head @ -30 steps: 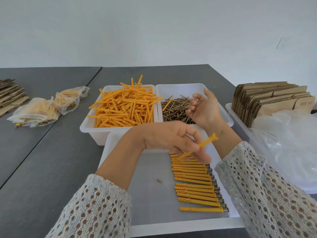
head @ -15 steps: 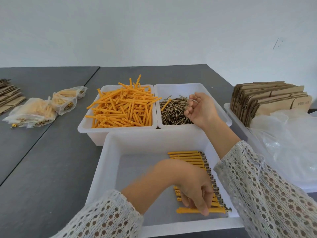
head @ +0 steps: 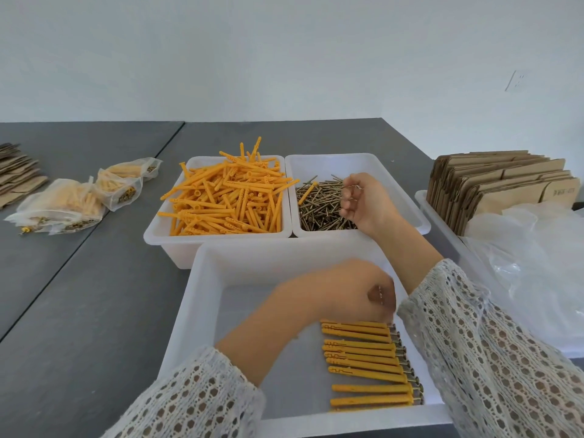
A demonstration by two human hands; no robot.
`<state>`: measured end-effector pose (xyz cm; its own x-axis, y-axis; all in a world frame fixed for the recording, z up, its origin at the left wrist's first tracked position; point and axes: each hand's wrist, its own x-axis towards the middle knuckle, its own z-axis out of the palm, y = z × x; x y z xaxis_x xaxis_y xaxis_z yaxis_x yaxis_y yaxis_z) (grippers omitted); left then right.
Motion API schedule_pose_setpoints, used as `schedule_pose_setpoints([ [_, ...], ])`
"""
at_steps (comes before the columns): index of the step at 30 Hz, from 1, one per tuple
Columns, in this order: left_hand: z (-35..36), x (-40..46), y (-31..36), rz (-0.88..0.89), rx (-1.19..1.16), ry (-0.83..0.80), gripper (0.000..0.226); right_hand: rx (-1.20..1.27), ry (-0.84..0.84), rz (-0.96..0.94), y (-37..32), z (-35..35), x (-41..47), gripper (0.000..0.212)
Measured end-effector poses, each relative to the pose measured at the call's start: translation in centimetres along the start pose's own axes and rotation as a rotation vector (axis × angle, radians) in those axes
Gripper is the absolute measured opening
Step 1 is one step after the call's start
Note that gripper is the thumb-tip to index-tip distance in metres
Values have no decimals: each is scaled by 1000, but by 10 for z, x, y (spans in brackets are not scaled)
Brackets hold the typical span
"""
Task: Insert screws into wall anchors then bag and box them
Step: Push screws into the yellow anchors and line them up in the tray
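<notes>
A white bin heaped with orange wall anchors [head: 221, 200] stands beside a white bin of loose screws [head: 319, 203]. My right hand [head: 366, 203] hovers over the screw bin, palm turned left, pinching a few screws whose thin shafts stick out past its fingertips. In the near white tray [head: 202, 295], a row of assembled anchors with screws [head: 363, 361] lies along the right side. My left hand [head: 344, 292], blurred, hangs just above the far end of that row with loosely curled fingers and nothing visible in it.
Filled clear bags of anchors [head: 63, 203] lie on the grey table at the left, beside flat cardboard pieces [head: 15, 175]. Folded cardboard boxes [head: 493, 181] stand in a tray at the right, with a pile of empty clear plastic bags [head: 531, 263] in front.
My left hand laid its anchor at the near end of the row, then drew back up toward the far end. My right hand dipped lower over the screws.
</notes>
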<state>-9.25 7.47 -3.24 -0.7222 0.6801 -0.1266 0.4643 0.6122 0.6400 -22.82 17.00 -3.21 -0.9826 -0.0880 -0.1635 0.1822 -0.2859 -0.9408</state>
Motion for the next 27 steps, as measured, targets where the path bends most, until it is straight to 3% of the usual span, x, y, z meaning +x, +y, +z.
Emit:
schedule_pose_setpoints([
  [2, -22, -6, -2, -49, -68, 257, 10, -328, 111, -152, 4, 3, 1, 19],
  [5, -37, -16, -16, -31, -96, 602, 15, -875, 120, -446, 16, 5, 2, 14],
  [7, -52, -20, -31, -110, 22, 833, 16, -1059, 77, -476, 21, 5, 1, 9],
  [9, -60, -31, -48, -312, 212, 949, 17, -1238, -7, -417, 23, 5, 1, 12],
  [11, -61, -38, -62, -602, 366, 846, 21, -1419, -95, -310, 21, 7, 1, 19],
  [13, -59, -42, -72, -872, 491, 552, 39, -1500, -148, -221, 20, 8, 0, 26],
  [14, -58, -42, -74, -926, 506, 437, 48, -1506, -159, -195, 20, 9, 0, 29],
  [16, -56, -41, -78, -936, 510, 373, 55, -1508, -146, -179, 20, 11, -1, 32],
  [23, -58, -39, -84, -857, 502, 542, 44, -1472, -75, -247, 24, 8, 1, 25],
  [27, -59, -39, -84, -771, 470, 734, 32, -1408, -22, -328, 27, 6, 1, 32],
])
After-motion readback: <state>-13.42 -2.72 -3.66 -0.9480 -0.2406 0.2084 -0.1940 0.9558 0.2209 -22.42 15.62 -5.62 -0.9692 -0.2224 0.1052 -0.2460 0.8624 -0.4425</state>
